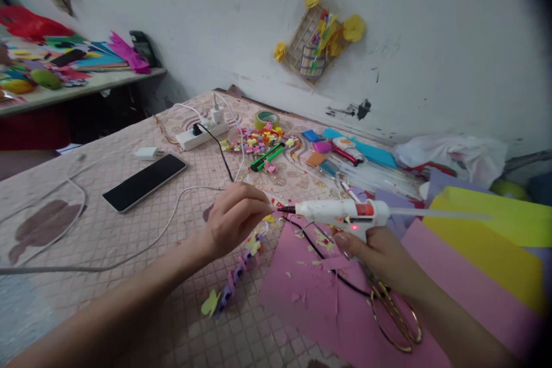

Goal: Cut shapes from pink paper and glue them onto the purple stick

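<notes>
My right hand (375, 253) grips a white hot glue gun (336, 211) with a clear glue stick (435, 214) out of its back and a small red light lit. Its dark nozzle points left at the fingertips of my left hand (237, 213), which are pinched together; whatever they hold is too small to make out. Below my left hand lies a purple paper strip (235, 282) wound with pink, with pale yellow paper flowers on it. Gold-handled scissors (394, 316) rest on a pink sheet (302, 299) under my right hand, partly covered by it.
A phone (144, 183), a white charger (149, 153) and a power strip (202, 135) with cables lie on the left. Farther back are small paper flowers (259, 139), a green cutter (267, 157) and tape (266, 120). Coloured sheets (487, 247) spread at right.
</notes>
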`<state>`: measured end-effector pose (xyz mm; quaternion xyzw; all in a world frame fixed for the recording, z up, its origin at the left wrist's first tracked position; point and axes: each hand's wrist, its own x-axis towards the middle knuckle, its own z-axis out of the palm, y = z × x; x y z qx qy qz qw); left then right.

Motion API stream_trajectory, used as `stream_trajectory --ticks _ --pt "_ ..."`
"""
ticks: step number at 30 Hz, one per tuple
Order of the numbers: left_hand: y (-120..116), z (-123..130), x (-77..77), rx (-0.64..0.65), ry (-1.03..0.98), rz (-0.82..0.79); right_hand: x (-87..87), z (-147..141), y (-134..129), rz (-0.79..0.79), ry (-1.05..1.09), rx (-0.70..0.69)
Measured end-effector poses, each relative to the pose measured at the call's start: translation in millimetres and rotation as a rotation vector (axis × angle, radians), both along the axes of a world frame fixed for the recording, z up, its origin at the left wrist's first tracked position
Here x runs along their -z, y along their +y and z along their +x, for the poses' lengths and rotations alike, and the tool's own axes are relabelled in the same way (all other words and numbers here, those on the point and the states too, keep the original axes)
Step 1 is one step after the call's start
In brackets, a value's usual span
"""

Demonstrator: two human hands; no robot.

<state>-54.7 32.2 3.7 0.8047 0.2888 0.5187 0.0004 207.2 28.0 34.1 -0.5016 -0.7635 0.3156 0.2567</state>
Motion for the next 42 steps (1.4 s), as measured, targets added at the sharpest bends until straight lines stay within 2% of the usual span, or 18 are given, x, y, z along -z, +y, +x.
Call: stream_trajectory --ticks 24,31,35,39,42 --pt "0 -2 -1.4 0.003 0.02 -0.002 -0.8 -1 1 0.004 -0.002 -0.03" --pt "0 -2 -0.2 -0.009 0.014 -0.004 -1.4 -3 1 0.006 -0.011 -0.105" --pt "1 -2 0.6 -0.012 0.001 0.0 -2.0 -2 2 0.025 -0.056 -0.075" --pt "1 -1 0.1 -0.017 -0.031 -0.045 1.6 -1 4 0.011 -0.072 -0.053" --pt "-1 2 1.6 -0.024 -0.124 -0.16 7.2 -1 10 -0.01 -0.1 -0.009"
